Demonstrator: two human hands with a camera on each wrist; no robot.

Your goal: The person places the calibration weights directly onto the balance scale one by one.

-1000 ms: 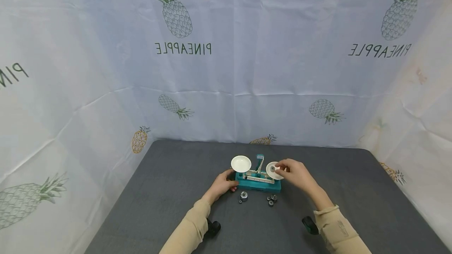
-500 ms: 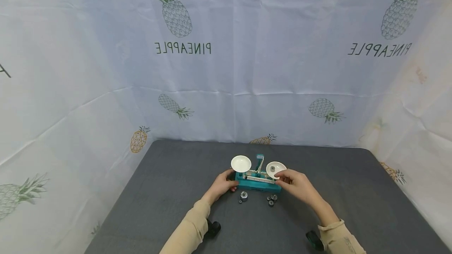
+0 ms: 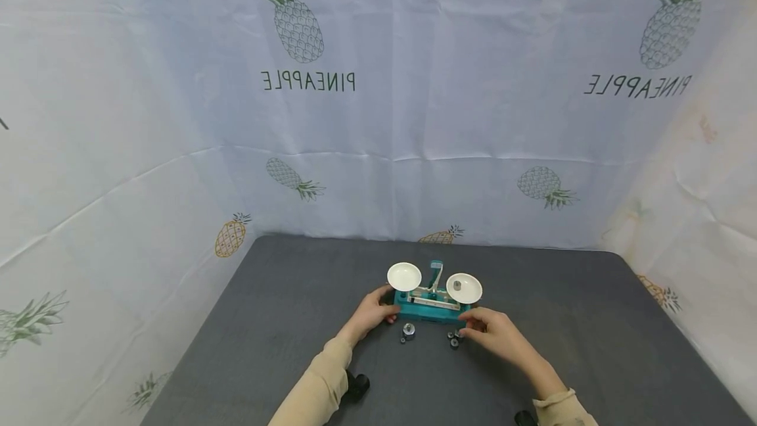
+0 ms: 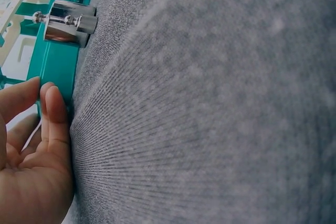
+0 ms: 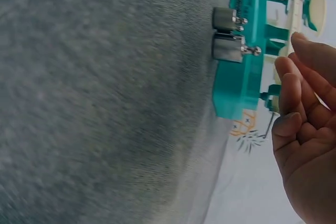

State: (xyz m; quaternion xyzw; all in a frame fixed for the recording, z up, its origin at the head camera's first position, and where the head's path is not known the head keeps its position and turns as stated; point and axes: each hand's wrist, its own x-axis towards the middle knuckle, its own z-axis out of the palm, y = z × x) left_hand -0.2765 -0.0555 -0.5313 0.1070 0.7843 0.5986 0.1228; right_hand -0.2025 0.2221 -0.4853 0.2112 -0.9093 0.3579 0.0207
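I see a person's two hands at a small teal balance scale point(image 3: 428, 311) on the dark table point(image 3: 562, 321).
The scale stands toward the table's far edge, a metal weight point(image 3: 457, 285) sitting in its white right pan point(image 3: 470, 290). The left hand point(image 3: 369, 310) has its grip pinched on the left end of the base. The right hand's point(image 3: 495, 331) grip is loosely spread, fingers slightly curled, just beside three small weights point(image 3: 454, 342) clustered before the scale's right end; whether the fingertips touch them I can't tell. Two more weights point(image 3: 409, 331), one larger, stand before the left end. A pineapple-print cloth point(image 3: 467, 196) hangs behind.
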